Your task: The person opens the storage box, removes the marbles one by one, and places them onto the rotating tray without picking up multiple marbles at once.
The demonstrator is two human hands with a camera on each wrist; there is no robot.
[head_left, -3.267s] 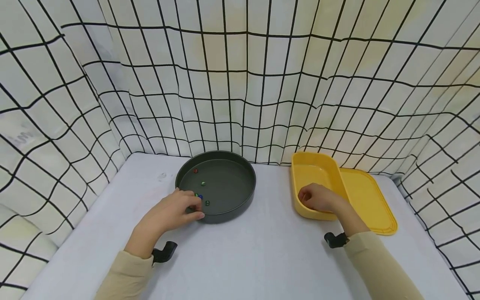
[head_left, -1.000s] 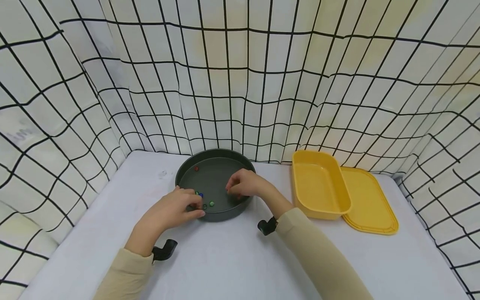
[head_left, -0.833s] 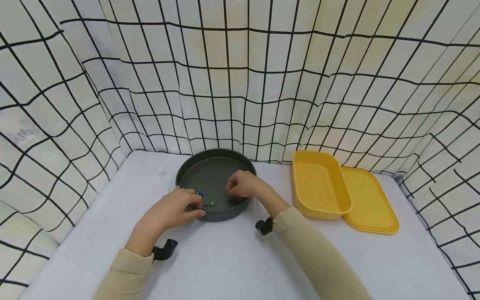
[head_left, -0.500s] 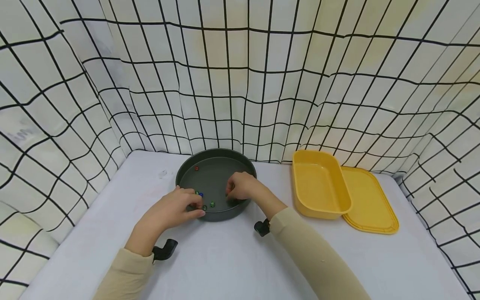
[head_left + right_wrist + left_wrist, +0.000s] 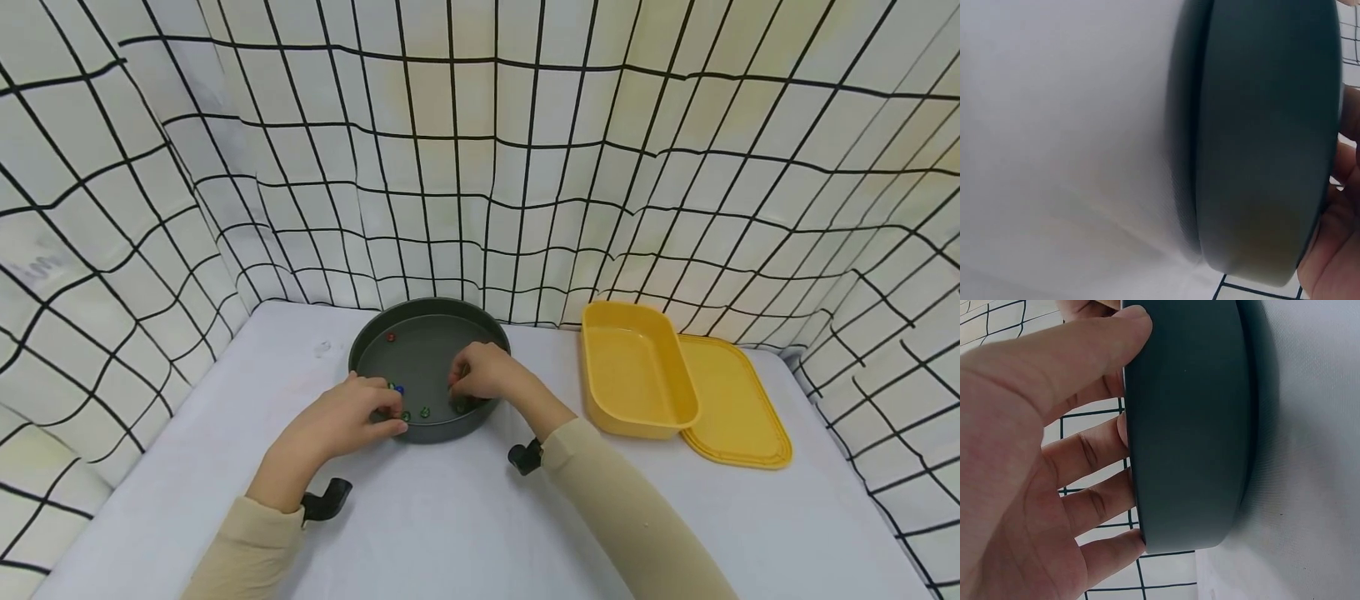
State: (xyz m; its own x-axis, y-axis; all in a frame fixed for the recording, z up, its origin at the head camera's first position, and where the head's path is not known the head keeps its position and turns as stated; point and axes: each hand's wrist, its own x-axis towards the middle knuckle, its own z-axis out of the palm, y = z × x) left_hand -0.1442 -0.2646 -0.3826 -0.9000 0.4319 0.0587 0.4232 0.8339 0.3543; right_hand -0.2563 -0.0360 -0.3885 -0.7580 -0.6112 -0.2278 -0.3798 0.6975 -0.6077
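Note:
A round dark grey pan (image 5: 420,354) with low sides holds several small marbles. My left hand (image 5: 337,425) grips its front left rim, thumb on the outer wall and fingers over the edge, as the left wrist view shows. My right hand (image 5: 483,372) reaches into the right part of the pan, fingers curled downward near the floor. Whether it pinches a marble I cannot tell. A red marble (image 5: 391,337) lies toward the back, a blue marble (image 5: 399,390) beside the left fingers, and a green marble (image 5: 425,412) near the front wall. In the right wrist view the pan's wall hides the fingertips.
To the right stands a yellow rectangular container (image 5: 637,367), partly over a flat yellow lid (image 5: 738,408). A white cloth (image 5: 465,517) covers the table. Black netting over white sheets (image 5: 495,167) closes off the back and sides.
My right hand has moved left from inside the yellow container into the pan. Green marbles in the pan have shifted toward its front. The left hand has kept its place on the rim.

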